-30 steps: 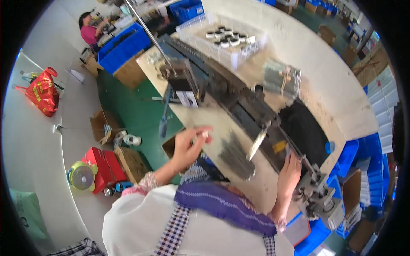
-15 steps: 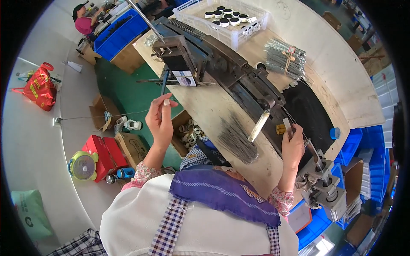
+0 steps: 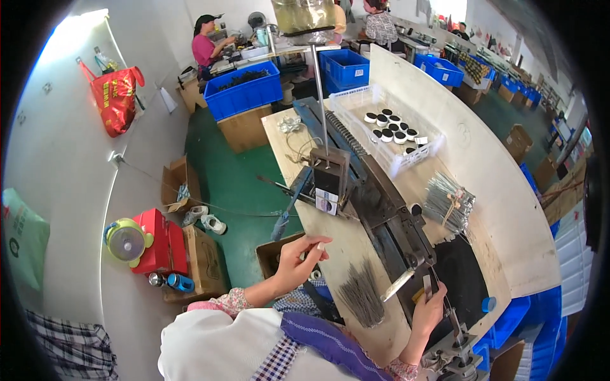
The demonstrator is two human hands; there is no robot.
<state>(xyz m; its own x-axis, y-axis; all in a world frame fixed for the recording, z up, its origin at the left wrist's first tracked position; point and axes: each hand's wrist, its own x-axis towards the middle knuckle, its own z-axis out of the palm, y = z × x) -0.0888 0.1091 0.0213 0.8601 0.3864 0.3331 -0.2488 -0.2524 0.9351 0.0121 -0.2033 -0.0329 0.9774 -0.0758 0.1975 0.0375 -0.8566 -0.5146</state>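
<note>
Strip of metal (image 3: 427, 286), probably light, stiff and slick, best held by its flat faces, sits pinched in the right hand (image 3: 429, 311) toward the table's (image 3: 343, 244) near end; left hand (image 3: 293, 263): fingertips close together, contents unclear.

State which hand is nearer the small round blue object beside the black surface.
Right. The right hand is left of the blue object, across the black surface; the left hand is much farther left, beyond the loose grey wires.
</note>
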